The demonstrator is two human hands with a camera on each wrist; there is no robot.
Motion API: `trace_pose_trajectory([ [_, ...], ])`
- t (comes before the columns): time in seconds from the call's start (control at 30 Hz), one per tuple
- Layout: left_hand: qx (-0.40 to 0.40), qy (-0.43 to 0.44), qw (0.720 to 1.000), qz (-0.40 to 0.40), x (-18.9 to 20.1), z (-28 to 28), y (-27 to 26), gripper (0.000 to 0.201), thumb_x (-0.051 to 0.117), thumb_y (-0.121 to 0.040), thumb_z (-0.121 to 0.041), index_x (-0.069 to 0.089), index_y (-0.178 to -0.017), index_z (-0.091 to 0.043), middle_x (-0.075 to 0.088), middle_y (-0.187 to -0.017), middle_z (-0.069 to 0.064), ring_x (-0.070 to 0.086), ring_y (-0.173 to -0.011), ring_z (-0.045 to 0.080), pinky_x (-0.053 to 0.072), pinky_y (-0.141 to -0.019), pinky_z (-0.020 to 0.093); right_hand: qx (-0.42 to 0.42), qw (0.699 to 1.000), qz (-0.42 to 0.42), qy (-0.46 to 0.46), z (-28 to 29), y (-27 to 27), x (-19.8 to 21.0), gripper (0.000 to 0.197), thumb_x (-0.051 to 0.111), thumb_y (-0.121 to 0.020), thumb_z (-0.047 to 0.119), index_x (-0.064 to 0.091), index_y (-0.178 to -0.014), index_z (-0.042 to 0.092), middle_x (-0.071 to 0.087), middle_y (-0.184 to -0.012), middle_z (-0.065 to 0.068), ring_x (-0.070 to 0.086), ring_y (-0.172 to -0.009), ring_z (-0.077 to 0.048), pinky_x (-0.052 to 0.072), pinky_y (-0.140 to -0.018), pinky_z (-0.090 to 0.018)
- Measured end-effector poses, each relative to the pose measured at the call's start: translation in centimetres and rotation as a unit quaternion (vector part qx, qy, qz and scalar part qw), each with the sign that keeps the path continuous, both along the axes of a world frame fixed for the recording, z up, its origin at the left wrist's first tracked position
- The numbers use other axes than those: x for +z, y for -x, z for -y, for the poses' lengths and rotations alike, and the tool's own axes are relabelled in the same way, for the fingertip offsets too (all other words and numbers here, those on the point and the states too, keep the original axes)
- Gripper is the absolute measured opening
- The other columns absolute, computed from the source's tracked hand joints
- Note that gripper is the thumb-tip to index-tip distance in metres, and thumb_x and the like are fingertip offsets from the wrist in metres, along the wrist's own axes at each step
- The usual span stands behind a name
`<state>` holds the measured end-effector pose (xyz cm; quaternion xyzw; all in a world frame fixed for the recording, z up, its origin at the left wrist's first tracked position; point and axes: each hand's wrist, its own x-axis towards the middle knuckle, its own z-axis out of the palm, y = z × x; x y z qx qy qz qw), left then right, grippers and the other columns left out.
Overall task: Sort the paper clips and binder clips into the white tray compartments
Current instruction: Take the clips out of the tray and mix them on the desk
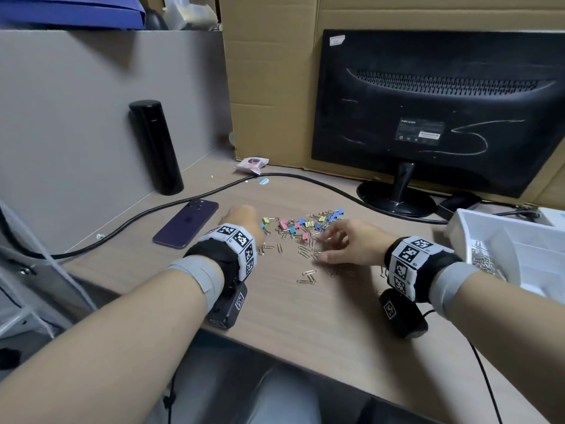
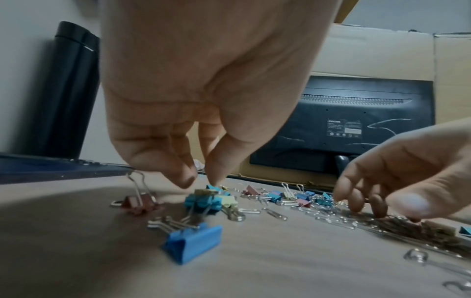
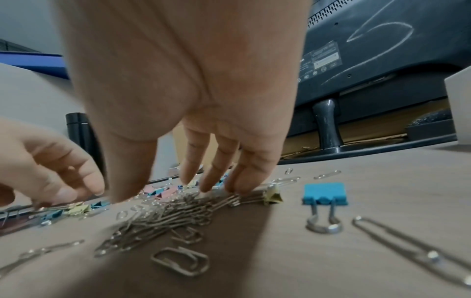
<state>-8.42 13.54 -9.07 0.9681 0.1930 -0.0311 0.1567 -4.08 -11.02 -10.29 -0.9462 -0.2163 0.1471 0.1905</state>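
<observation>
Silver paper clips (image 1: 306, 251) and pastel binder clips (image 1: 301, 223) lie scattered left of the white tray (image 1: 501, 249), the right hand (image 1: 345, 243) pressing spread fingertips (image 3: 238, 186) on the paper clips, the left hand (image 1: 241, 217) lowering curled fingers (image 2: 188, 178) onto binder clips, grip unclear.

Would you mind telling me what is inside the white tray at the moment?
The white tray holds a heap of silver paper clips in one near compartment; no binder clips show there. Its far right part runs out of frame.
</observation>
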Motion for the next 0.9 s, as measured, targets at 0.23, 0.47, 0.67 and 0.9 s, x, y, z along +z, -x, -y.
trace_pose_trajectory([
  [0.23, -0.212, 0.119, 0.969, -0.047, -0.6, 3.5, 0.1, 0.076, 0.094, -0.061, -0.037, 0.056, -0.127, -0.037, 0.05, -0.123, -0.003, 0.059, -0.106, 0.016, 0.054, -0.097, 0.036, 0.069, 0.994, -0.006, 0.082, 1.3, 0.6, -0.3, 0.094, 0.083, -0.042, 0.079, 0.051, -0.128, 0.059, 0.046, -0.122, 0.006, 0.052, -0.114, -0.019, 0.046, -0.105, -0.039],
  [0.47, -0.23, 0.013, 0.963, -0.14, -1.3, 4.9, 0.4, 0.115, 0.093, -0.046, -0.066, 0.037, -0.143, -0.038, 0.041, -0.142, -0.001, 0.044, -0.136, 0.026, 0.043, -0.112, 0.048, 0.104, 0.994, 0.01, 0.031, -0.1, 0.5, 0.0, 0.039, 0.091, -0.074, 0.039, 0.072, -0.108, 0.034, 0.064, -0.098, 0.014, 0.057, -0.08, 0.003, 0.04, -0.071, -0.009],
  [0.67, -0.245, 0.037, 0.964, -0.101, -1.0, 5.4, 0.8, 0.087, 0.095, -0.067, -0.045, 0.05, -0.14, -0.031, 0.042, -0.134, -0.004, 0.049, -0.123, 0.018, 0.043, -0.097, 0.029, 0.092, 0.995, -0.014, 0.029, -0.2, 0.4, 0.2, 0.009, 0.083, -0.083, 0.026, 0.076, -0.087, 0.031, 0.077, -0.079, 0.012, 0.074, -0.073, -0.007, 0.048, -0.062, -0.009],
  [0.9, -0.274, 0.075, 0.954, -0.092, -0.7, 6.9, 0.3, 0.078, 0.094, -0.071, -0.04, 0.055, -0.138, -0.025, 0.056, -0.127, -0.004, 0.06, -0.111, 0.015, 0.049, -0.095, 0.026, 0.039, 0.999, 0.021, -0.018, 1.2, 0.2, 0.0, 0.003, 0.081, -0.086, 0.027, 0.08, -0.088, 0.025, 0.076, -0.079, 0.005, 0.064, -0.062, -0.002, 0.045, -0.06, -0.01],
])
